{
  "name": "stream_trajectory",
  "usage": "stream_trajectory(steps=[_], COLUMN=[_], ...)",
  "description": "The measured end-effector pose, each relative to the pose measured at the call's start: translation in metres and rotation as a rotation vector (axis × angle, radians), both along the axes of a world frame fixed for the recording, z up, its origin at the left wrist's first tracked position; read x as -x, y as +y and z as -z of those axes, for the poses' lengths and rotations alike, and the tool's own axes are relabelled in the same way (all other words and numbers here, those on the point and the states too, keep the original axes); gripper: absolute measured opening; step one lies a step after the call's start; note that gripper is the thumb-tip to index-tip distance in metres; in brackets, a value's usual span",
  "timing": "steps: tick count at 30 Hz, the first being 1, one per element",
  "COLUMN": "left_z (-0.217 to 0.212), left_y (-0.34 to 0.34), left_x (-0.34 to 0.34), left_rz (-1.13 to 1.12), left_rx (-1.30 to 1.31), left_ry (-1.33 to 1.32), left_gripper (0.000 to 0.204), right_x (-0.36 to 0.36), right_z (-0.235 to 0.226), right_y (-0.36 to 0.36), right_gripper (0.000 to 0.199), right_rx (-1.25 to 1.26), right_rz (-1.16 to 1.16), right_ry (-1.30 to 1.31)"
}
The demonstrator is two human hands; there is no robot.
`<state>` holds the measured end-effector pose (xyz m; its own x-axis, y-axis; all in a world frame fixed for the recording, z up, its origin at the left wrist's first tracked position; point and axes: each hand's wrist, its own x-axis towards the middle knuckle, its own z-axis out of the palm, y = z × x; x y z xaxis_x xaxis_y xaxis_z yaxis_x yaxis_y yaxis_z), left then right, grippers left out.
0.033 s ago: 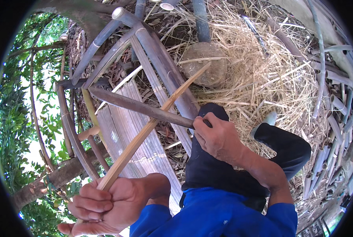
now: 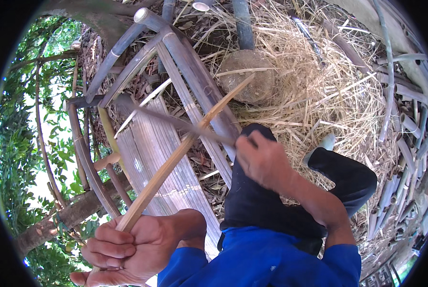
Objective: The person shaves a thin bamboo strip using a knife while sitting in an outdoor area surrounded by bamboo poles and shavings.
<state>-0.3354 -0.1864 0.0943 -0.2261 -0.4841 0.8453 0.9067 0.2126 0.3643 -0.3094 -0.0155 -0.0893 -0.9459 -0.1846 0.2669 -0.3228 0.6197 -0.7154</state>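
My left hand (image 2: 132, 251) is wrapped round the lower end of a long, split strip of bamboo (image 2: 160, 178). The strip slants up and away to the right, and its far end tapers to a point. A long-bladed knife (image 2: 175, 122) lies across the strip above its middle, its blade smeared by motion. My right hand (image 2: 265, 162) is closed on the knife's dark handle, above my dark-trousered knee. Most of the handle is hidden by the fingers.
A slatted bamboo bench (image 2: 168, 162) with thick pole framing (image 2: 202, 81) stands left of my legs. Beyond my knee is a round wooden block (image 2: 247, 76) amid pale shavings (image 2: 314, 105). Cut bamboo pieces (image 2: 410, 162) are heaped at far right; leafy plants (image 2: 20, 158) grow at left.
The knife blade has shifted slightly up the strip toward its pointed end and is now blurred. My right hand has moved with it. My left hand and the strip stay almost in place.
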Motion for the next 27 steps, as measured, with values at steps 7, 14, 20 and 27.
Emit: stream_trajectory(steps=[7, 14, 20, 27], left_z=[0.000, -0.001, -0.002, -0.007], left_y=[-0.022, -0.035, -0.024, -0.014], left_x=[0.005, 0.004, 0.011, -0.004], left_rz=[0.067, 0.064, 0.096, 0.510], left_rx=[0.006, -0.005, 0.022, -0.091], left_ry=[-0.025, -0.047, -0.097, -0.096], left_gripper=[0.031, 0.032, 0.032, 0.034], right_x=[0.045, 0.057, 0.040, 0.047], right_z=[0.108, 0.188, 0.266, 0.127], right_y=[0.027, 0.066, 0.118, 0.070], right_gripper=[0.014, 0.024, 0.029, 0.026], right_rx=[-0.052, -0.112, -0.263, -0.078], right_rz=[0.130, 0.194, 0.355, 0.198], right_ry=[-0.085, -0.463, -0.576, -0.593])
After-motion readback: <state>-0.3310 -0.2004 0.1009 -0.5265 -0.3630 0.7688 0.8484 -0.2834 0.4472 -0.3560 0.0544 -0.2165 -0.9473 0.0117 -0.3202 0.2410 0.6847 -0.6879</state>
